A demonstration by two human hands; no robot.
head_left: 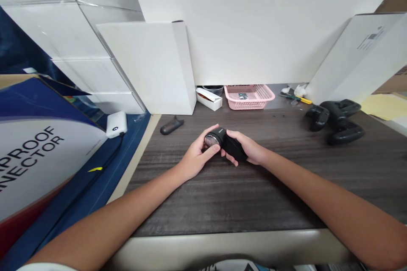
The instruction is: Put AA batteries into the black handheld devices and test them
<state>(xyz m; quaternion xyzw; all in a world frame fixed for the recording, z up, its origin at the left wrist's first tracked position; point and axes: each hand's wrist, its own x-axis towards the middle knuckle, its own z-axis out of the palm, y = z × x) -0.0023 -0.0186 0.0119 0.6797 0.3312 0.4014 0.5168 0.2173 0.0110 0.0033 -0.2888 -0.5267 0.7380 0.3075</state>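
Note:
Above the middle of the dark wood-grain table, both hands hold a black handheld device (233, 147) with a round, clear-fronted head (212, 139). My left hand (199, 151) is closed around that head, the thumb and a finger on its rim. The device's wider black body lies in my right hand (244, 146), whose thumb is on top and whose fingers curl beneath. The exact kind of device cannot be made out. Left of and behind my left hand lies a small dark grey oblong gadget (172, 125), touched by neither hand.
At the table's back stand a pink basket (249, 103), a small white box (210, 99) and tools with a yellow handle (305, 100). A black multi-armed object (340, 120) lies right. White cartons (152, 63) line the left; a white power bank (116, 124) with cable sits beside the table.

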